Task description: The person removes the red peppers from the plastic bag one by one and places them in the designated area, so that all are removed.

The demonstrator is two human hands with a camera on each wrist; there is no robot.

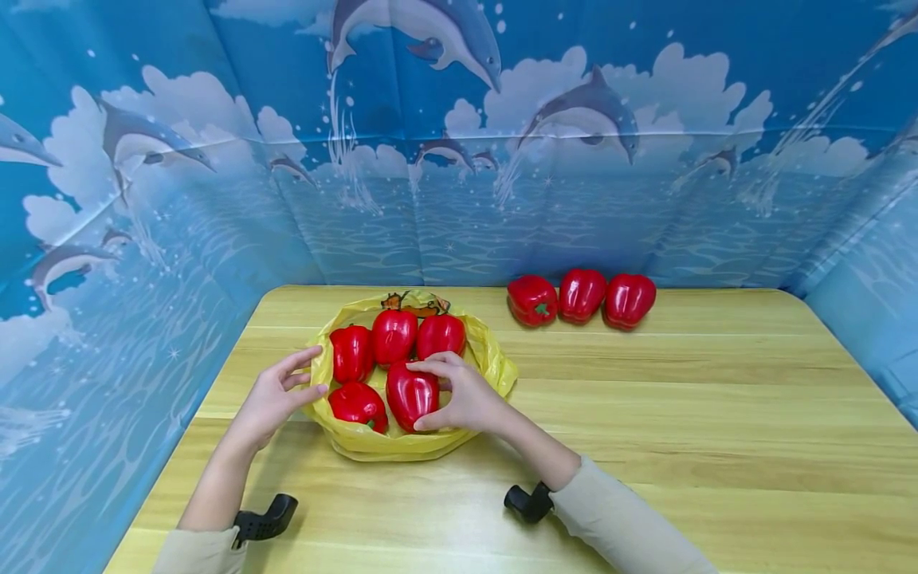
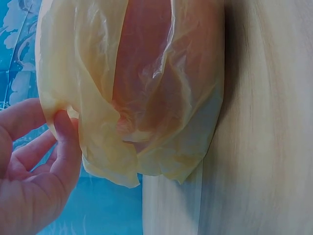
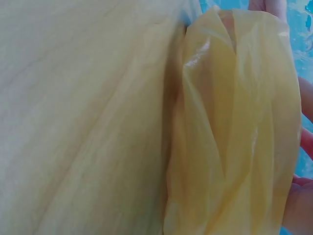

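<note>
Head view: within the near part of the yellow bag, the right hand grips a red pepper, whose glossy skin might slip. Leftward, the left hand pinches the bag; tugging could tear its thin plastic. Farther in, crowded peppers could roll if nudged. Three more peppers lie far right.

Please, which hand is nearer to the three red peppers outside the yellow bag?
The right hand. It grips a pepper in the yellow bag, left of and in front of the three red peppers. The left hand is farther away, at the bag's left edge.
</note>
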